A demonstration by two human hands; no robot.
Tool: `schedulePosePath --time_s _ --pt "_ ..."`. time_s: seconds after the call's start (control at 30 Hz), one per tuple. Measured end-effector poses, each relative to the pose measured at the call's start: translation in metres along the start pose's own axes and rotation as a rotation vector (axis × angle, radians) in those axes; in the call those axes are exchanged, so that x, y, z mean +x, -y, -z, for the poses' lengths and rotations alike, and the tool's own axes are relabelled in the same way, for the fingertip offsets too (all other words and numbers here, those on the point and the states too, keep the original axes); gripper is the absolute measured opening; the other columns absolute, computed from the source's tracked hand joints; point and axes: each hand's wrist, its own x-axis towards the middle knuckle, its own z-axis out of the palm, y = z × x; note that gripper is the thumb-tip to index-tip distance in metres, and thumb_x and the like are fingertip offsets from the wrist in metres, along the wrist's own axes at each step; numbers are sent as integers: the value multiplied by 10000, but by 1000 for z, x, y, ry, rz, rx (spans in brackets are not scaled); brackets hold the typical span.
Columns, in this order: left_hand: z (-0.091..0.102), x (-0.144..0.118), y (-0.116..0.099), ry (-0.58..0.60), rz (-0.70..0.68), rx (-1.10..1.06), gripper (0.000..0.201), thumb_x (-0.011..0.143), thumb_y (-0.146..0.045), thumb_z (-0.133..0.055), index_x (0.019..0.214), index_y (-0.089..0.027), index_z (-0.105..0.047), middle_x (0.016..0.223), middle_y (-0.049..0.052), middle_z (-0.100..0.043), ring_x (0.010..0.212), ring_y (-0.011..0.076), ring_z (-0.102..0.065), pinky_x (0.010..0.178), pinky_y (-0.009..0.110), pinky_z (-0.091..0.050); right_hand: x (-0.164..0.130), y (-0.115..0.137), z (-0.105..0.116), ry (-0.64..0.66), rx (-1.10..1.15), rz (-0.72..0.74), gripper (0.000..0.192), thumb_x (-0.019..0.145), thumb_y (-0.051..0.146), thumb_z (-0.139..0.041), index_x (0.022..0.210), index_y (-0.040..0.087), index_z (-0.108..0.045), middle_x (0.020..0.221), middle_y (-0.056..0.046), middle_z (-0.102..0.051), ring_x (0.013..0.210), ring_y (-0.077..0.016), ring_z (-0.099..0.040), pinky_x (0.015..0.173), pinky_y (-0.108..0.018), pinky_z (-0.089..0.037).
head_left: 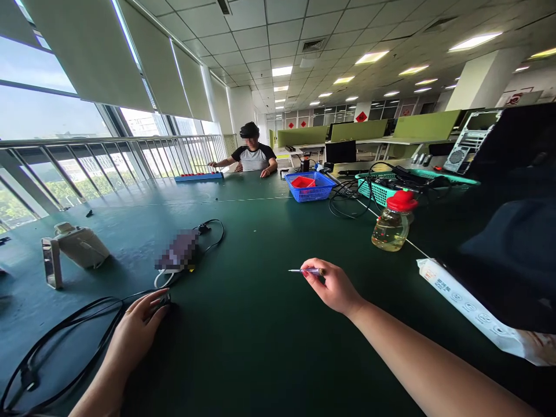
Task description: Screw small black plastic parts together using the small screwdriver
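Note:
My right hand (333,286) grips a thin pen-like tool (304,270) with its metal tip pointing left, held just above the dark green table (260,324). My left hand (139,324) rests flat on the table with its fingertips on a small dark object (164,299) at the end of a looped black cable (56,347). A blurred flat device (179,250) with a white cord and a black cord lies between and beyond the two hands.
A white device with a phone-like slab (73,249) stands at the left. An oil bottle with a red cap (393,223), a blue basket (310,186), a green basket with cables (382,185) and a white printed package (478,315) are at the right. A person (252,155) sits at the far end.

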Motion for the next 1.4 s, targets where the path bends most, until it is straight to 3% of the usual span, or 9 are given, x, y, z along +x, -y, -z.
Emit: schedulePosePath --time_s 0.1,0.3,0.4,0.67,1.03,1.27,1.4 --pt "1 1 0 81 34 32 532 798 -514 -490 1212 -227 -660 1172 117 -696 958 278 -695 803 388 -573 0 0 0 4 4 2 141 958 310 -484 917 239 -598 759 -9 -665 598 -140 -584 600 -269 -474" --pt "5 -2 -7 -24 -24 73 499 791 -523 -508 1167 -244 -682 1211 98 -673 1033 299 -653 824 390 -554 0 1 1 8 -2 6 149 957 309 -480 913 232 -600 757 -11 -667 622 -146 -598 603 -273 -475" --pt "6 -5 -13 -23 -76 62 506 770 -504 -532 1187 -255 -673 1160 74 -693 957 277 -663 780 358 -555 0 1 1 12 -4 3 148 956 314 -480 915 236 -600 758 -12 -669 612 -142 -589 602 -273 -476" --pt "7 -5 -18 37 -59 109 577 719 -499 -551 1228 -254 -667 1018 68 -730 738 230 -649 657 304 -526 0 1 1 9 -6 14 149 957 320 -485 921 240 -605 770 -20 -679 640 -156 -615 623 -283 -488" --pt "3 -2 -15 38 -67 157 549 792 -510 -508 1238 -228 -658 1185 112 -691 949 286 -672 801 373 -550 -1 2 1 25 -9 1 155 959 328 -483 914 239 -601 726 -3 -648 607 -144 -582 601 -275 -478" --pt "5 -5 -21 15 -63 170 594 776 -599 -511 1223 -243 -670 1178 112 -678 713 221 -668 671 345 -566 -1 -1 0 14 -1 2 157 961 333 -485 923 241 -607 778 -16 -682 627 -150 -612 606 -281 -494" --pt "5 -6 -19 -4 -102 135 550 790 -534 -492 1215 -235 -671 1232 109 -663 968 289 -676 798 376 -570 -2 -2 -1 23 -9 2 149 961 333 -486 926 247 -602 785 -18 -681 642 -154 -617 617 -284 -492"
